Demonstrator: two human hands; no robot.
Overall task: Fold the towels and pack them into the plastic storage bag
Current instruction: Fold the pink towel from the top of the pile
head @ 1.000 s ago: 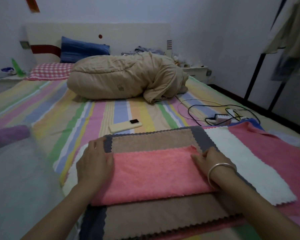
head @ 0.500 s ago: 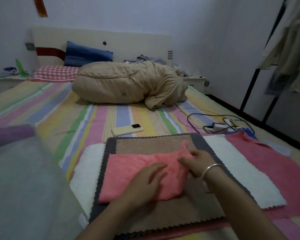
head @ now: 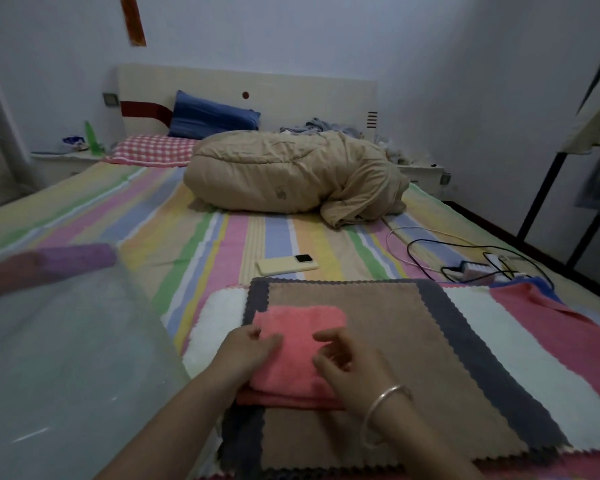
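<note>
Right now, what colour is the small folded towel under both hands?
Coral pink; the small folded terry towel shows best, and only, in the head view.

Fluffy matt coral towel [head: 302, 344] on a brown cloth [head: 378, 341] with pinked edges; translucent glossy plastic storage bag [head: 66, 358]; polished metal bangle [head: 383, 408]; striped woven bedsheet [head: 194, 244].

Bare bedsheet [head: 194, 244] lies open toward twelve o'clock, past the phone [head: 286, 266]; cables [head: 465, 258] crowd two o'clock
</note>
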